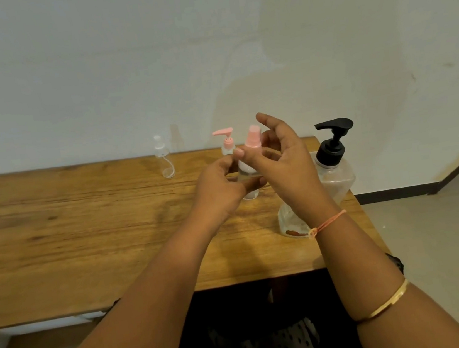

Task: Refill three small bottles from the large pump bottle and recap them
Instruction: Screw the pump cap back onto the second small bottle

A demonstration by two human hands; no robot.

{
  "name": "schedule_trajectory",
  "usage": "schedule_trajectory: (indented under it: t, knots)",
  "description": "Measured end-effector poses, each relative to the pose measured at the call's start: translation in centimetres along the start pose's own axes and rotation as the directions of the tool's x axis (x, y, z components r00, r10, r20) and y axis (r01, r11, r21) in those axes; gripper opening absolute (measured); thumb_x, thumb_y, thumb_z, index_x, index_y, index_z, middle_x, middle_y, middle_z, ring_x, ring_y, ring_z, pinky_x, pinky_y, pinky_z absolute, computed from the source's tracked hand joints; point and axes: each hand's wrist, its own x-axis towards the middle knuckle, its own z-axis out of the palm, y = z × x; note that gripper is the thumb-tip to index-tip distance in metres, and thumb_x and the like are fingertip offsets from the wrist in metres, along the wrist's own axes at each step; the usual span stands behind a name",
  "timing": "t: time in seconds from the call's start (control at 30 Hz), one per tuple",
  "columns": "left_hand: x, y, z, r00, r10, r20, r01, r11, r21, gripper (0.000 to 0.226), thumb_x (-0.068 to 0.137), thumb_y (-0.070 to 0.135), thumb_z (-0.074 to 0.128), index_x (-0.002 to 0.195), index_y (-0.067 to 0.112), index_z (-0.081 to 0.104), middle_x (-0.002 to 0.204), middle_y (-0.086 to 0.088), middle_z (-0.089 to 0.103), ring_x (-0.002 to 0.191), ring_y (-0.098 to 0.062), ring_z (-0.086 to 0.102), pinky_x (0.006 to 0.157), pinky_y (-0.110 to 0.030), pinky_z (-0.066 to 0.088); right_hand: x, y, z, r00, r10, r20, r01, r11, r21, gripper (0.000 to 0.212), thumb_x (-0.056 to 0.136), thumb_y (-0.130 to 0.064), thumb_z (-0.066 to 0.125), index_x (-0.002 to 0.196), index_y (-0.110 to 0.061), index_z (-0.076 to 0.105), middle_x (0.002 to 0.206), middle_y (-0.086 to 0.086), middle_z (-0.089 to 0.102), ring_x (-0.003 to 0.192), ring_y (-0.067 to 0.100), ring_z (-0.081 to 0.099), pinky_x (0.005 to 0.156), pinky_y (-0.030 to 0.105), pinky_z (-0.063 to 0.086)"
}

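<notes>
my left grip (219,192) holds the small clear plastic bottle (247,175), just left of the large clear bottle with black pump (336,174); my right grip (288,166) pinches its pink cap (253,138). risk: a crooked cap could cross-thread and leak. count: three small bottles, including the pink-pump bottle (227,145) and the clear-capped bottle (164,165) farther left; one large.

Clear plastic bottles (164,160) on a grained, matt wooden table (83,222)

One head-worn view (wide-angle) looks forward and down, close over the wooden table (84,236), facing the wall (119,57).
</notes>
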Motion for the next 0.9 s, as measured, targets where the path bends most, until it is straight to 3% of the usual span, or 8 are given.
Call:
schedule_trajectory:
  t: [0.1,0.2,0.4,0.57,0.67,0.77,0.83,0.9]
  knots:
    - [0.09,-0.06,-0.04,1.000,-0.002,-0.003,0.002,1.000,0.000,0.042,0.072,0.016,0.078,0.112,0.017,0.065,0.107,0.001,0.068,0.096,-0.017,0.066,0.086,-0.040,0.055,-0.14,0.04,0.05,0.992,0.039,0.117,-0.045,0.998,0.043,0.049,0.088,-0.036,0.060,0.135,-0.029,0.044,0.134,0.000,0.049,0.124,0.012,0.047,0.107,0.039,0.039]
    - [0.13,-0.17,-0.08,1.000,0.004,-0.018,-0.004,1.000,0.009,0.039,0.071,0.017,0.079,0.108,0.015,0.066,0.105,0.000,0.068,0.094,-0.018,0.066,0.085,-0.041,0.056,-0.10,-0.17,0.24,0.994,-0.020,0.106,0.019,1.000,0.009,0.019,0.091,-0.027,0.055,0.103,-0.040,0.061,0.119,0.007,0.061,0.110,0.023,0.058,0.098,0.049,0.045]
    - [0.14,-0.12,0.09,0.999,0.030,-0.015,-0.029,0.999,0.014,0.042,0.071,0.016,0.079,0.111,0.018,0.065,0.104,0.002,0.068,0.094,-0.014,0.066,0.081,-0.033,0.056,-0.10,0.06,0.38,0.998,-0.001,-0.068,0.001,1.000,-0.001,0.017,0.080,-0.021,0.073,0.087,-0.020,0.058,0.087,-0.005,0.064,0.087,0.008,0.061,0.088,0.035,0.051]
    - [0.19,-0.20,-0.12,1.000,0.008,-0.009,-0.008,1.000,-0.002,0.041,0.073,0.017,0.076,0.113,0.018,0.064,0.107,0.001,0.068,0.095,-0.019,0.066,0.084,-0.039,0.055,-0.26,-0.25,0.55,0.994,0.066,0.087,-0.077,0.988,0.132,0.046,0.091,-0.026,0.059,0.134,-0.020,0.045,0.129,0.001,0.055,0.116,0.008,0.053,0.094,0.023,0.047]
    - [0.20,-0.19,-0.22,0.999,0.018,-0.039,-0.018,1.000,0.007,0.040,0.072,0.018,0.079,0.109,0.017,0.066,0.105,0.000,0.068,0.095,-0.019,0.066,0.084,-0.039,0.056,-0.25,-0.39,0.60,0.997,0.005,0.082,-0.015,0.993,0.115,0.023,0.095,-0.014,0.052,0.110,-0.031,0.059,0.115,0.012,0.064,0.098,0.017,0.063,0.086,0.024,0.050]
    - [0.18,-0.28,-0.20,0.998,0.026,-0.050,-0.025,1.000,0.009,0.039,0.071,0.016,0.079,0.107,0.019,0.065,0.105,0.001,0.068,0.094,-0.018,0.066,0.083,-0.037,0.056,-0.04,-0.22,0.50,0.999,-0.021,-0.027,0.022,1.000,0.014,0.012,0.087,-0.015,0.066,0.092,-0.026,0.064,0.094,0.008,0.069,0.088,0.016,0.064,0.083,0.033,0.053]
    - [0.20,-0.31,-0.13,0.998,0.030,-0.047,-0.030,1.000,0.009,0.039,0.070,0.015,0.080,0.107,0.020,0.065,0.105,0.002,0.068,0.094,-0.017,0.066,0.083,-0.038,0.056,-0.02,-0.13,0.44,0.996,-0.004,-0.085,0.004,1.000,-0.003,0.015,0.079,-0.020,0.074,0.087,-0.020,0.061,0.085,0.003,0.066,0.083,0.014,0.062,0.077,0.034,0.053]
    - [0.24,-0.30,-0.04,0.999,0.024,-0.042,-0.024,1.000,0.008,0.037,0.071,0.015,0.079,0.104,0.023,0.065,0.104,0.003,0.068,0.095,-0.016,0.066,0.083,-0.036,0.056,-0.06,-0.06,0.56,0.996,0.024,-0.089,-0.024,1.000,0.009,0.026,0.076,-0.026,0.077,0.093,-0.020,0.058,0.095,0.001,0.065,0.093,0.016,0.062,0.084,0.038,0.053]
